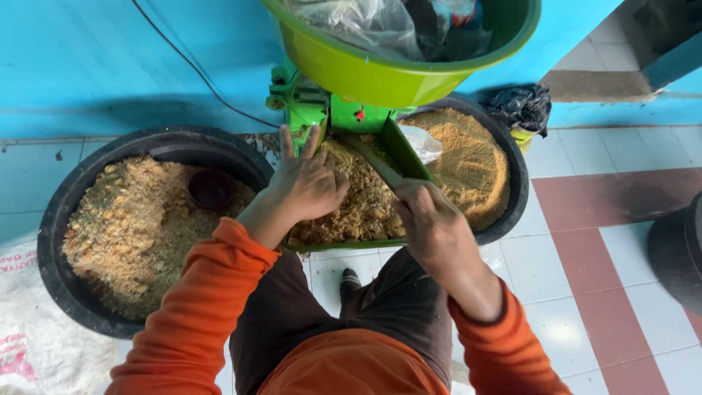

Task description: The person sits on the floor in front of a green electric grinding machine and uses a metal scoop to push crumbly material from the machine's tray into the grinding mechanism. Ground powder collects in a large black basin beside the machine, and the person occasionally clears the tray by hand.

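Pushing coarse meal (362, 208) along green chute (398, 150): left hand (307, 183) spread flat on it; right hand (431, 219) gripping chute edge.

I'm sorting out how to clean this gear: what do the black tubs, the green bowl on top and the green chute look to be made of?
Black tub on the left: likely matte rubber or thick plastic, with a dull rolled rim. Green bowl: glossy moulded plastic, going by its smooth sheen. Green chute: looks like painted sheet metal, thin with flat, sharp edges. The right hand grips it; the left hand rests on the crumbly feed.
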